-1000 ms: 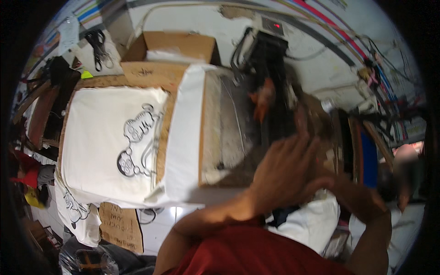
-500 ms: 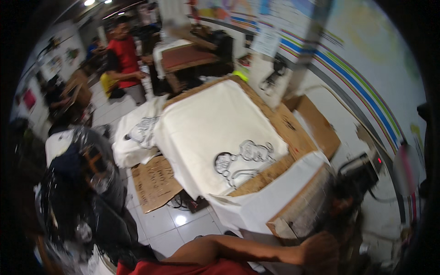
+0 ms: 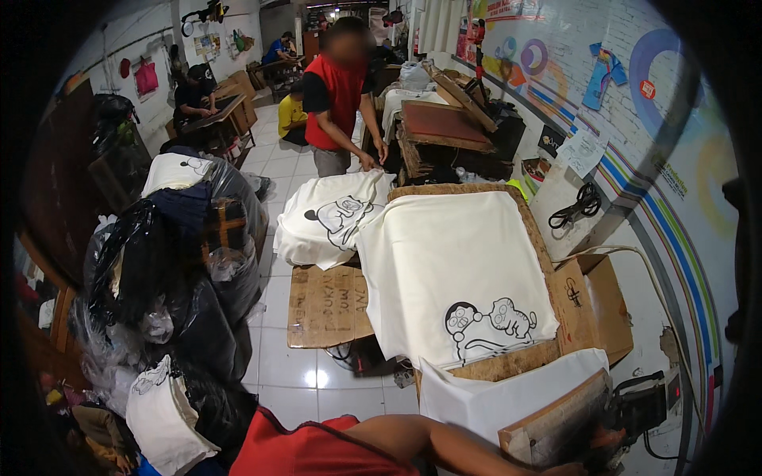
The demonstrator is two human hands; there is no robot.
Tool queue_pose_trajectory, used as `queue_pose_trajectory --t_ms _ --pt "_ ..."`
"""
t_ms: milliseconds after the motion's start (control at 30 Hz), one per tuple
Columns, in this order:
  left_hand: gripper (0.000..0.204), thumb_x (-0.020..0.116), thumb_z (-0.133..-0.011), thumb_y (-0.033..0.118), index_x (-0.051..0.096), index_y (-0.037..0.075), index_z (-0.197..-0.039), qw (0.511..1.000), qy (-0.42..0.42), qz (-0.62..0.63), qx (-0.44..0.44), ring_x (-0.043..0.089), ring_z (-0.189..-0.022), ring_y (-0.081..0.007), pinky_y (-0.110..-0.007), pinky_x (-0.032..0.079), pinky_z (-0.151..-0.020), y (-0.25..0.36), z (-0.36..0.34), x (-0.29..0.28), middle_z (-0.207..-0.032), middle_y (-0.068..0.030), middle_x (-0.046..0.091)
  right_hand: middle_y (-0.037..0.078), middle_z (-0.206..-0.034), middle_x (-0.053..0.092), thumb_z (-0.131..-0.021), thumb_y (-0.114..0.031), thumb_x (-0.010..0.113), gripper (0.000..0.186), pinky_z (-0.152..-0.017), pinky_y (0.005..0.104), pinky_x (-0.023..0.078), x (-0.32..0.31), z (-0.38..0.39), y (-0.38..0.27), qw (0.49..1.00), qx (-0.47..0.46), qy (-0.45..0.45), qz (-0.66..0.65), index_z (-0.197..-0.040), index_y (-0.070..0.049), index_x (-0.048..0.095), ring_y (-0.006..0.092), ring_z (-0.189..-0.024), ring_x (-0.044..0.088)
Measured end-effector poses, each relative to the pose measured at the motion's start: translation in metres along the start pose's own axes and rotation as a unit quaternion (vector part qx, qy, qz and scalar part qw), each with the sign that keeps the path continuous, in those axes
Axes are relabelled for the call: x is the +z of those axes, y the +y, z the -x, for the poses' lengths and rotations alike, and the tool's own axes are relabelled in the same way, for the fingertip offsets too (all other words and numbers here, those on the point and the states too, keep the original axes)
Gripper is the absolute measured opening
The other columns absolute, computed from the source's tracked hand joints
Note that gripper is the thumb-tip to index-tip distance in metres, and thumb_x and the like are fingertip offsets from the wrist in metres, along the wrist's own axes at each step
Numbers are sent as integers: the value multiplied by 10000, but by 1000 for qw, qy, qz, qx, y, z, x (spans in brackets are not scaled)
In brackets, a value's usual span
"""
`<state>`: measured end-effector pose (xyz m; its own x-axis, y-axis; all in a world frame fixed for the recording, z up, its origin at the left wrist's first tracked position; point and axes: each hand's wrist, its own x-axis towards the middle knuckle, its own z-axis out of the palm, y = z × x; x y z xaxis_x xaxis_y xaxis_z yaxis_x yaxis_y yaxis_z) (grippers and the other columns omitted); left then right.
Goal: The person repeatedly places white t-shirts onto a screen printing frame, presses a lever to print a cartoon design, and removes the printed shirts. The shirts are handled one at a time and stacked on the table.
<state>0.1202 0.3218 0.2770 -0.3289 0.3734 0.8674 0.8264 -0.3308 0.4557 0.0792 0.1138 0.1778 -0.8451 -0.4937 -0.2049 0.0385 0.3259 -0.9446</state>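
Note:
A bare arm comes from my red shirt at the lower edge and reaches right. From its line it seems to be my left arm. Its hand, my left hand (image 3: 562,470), is cut off by the lower edge, close to a wood-edged frame (image 3: 520,435) with a crumpled clear cover; its fingers are hidden. My right hand does not show. Beyond the arm, a cream cloth panel (image 3: 452,246) with a black cartoon print lies flat on a worn wooden board (image 3: 508,365). White sheeting (image 3: 468,397) hangs at the board's near side.
A second printed cream cloth (image 3: 317,230) lies to the left, near a person in red (image 3: 337,103) bending over it. Black plastic bags (image 3: 198,333) are heaped at left, with folded cream cloth (image 3: 163,416). A cardboard box (image 3: 607,305) and dark device (image 3: 643,404) stand right.
My view has swung, bringing more of the room at left into sight. My left hand, a fist before, has dropped to the lower edge. The person in red now bends toward the second cloth.

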Motion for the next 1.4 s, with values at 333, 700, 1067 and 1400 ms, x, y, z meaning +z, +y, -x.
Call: queue_pose_trajectory --t_ms 333,700,1067,1400 --pt "353 575 -839 388 640 69 -975 998 64 11 20 610 -837 -281 -396 463 -724 1 7 -3 -905 -95 648 89 -990 639 -760 -235 706 275 -711 346 531 -122 104 21 989 48 133 43 -984 -101 621 239 -844 637" --pt "291 619 -702 149 653 -30 -928 990 122 53 35 640 -774 -281 -366 456 -650 -18 20 7 -923 -178 654 70 -947 641 -771 -233 706 263 -671 348 526 -231 299 -23 920 -31 243 304 -985 -104 621 226 -823 640" --pt "165 639 -710 152 626 49 -839 993 115 27 7 592 -712 -270 -366 434 -603 21 -47 -11 -808 -82 627 98 -968 576 -777 -160 673 264 -727 357 494 -231 293 -99 908 121 336 220 -985 -57 548 235 -879 594" --pt "343 607 -887 123 555 -13 -1197 952 191 -96 -219 575 -1059 -200 -311 434 -930 -37 -4 -132 -1139 -143 615 149 -656 603 -653 -86 677 233 -546 422 464 -333 327 -212 605 -5 424 674 -830 -8 547 325 -598 601"
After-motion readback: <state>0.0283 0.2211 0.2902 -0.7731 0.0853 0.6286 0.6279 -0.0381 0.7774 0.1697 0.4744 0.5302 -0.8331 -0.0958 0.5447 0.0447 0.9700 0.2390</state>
